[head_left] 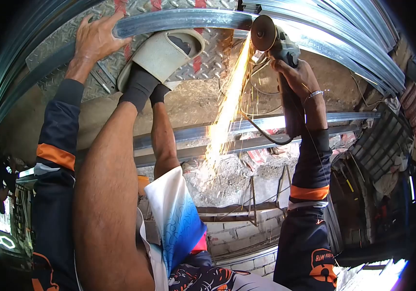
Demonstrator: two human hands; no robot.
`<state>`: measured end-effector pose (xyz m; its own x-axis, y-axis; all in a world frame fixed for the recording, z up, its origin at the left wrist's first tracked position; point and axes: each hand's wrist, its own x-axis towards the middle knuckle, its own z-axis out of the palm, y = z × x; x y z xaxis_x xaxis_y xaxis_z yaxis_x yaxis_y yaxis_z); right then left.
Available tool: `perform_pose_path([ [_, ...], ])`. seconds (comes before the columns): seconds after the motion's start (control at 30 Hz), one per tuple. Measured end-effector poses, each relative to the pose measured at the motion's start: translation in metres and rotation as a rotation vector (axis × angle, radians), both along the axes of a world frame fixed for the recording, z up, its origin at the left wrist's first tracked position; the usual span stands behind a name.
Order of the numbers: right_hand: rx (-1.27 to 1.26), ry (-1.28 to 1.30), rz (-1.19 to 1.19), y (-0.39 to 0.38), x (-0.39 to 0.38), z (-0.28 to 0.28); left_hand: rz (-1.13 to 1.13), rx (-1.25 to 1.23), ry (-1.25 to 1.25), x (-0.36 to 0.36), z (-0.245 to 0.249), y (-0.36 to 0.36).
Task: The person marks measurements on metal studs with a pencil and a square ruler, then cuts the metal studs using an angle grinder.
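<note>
Notably, 1 sandal between left hand and grinder, stacked metal bars beyond.

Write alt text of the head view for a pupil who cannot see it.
Sparks stream from a grinder in the right hand, its disc at a metal bar. The left hand holds the bar, and a sandalled foot stands near it on a patterned plate.

Uneven light. Sparks blown out, streaked; hard glare on stacked bars, bluish sheen on held bar. Sides dim, lower-right edge overexposed with purple fringing. Strong fisheye bend, black corners. Centre reasonably sharp.
</note>
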<state>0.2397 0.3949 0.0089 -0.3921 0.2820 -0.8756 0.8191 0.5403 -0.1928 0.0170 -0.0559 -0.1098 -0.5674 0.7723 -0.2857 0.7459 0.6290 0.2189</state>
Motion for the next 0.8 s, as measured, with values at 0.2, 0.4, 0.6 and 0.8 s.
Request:
perform_pose_path([
  [0.2, -0.045, 0.132, -0.165, -0.005, -0.009, 0.002, 0.002, -0.009, 0.003, 0.001, 0.005, 0.003],
  [0.4, 0.001, 0.019, -0.157, 0.002, -0.012, -0.002, 0.010, -0.071, -0.014, 0.001, 0.010, 0.007],
  [0.6, -0.027, 0.138, -0.178, -0.004, -0.020, 0.005, 0.010, -0.056, -0.011, 0.002, 0.010, 0.006],
  [0.8, -0.017, 0.045, -0.168, -0.001, -0.023, 0.004, 0.016, -0.070, -0.015, 0.001, 0.014, 0.010],
])
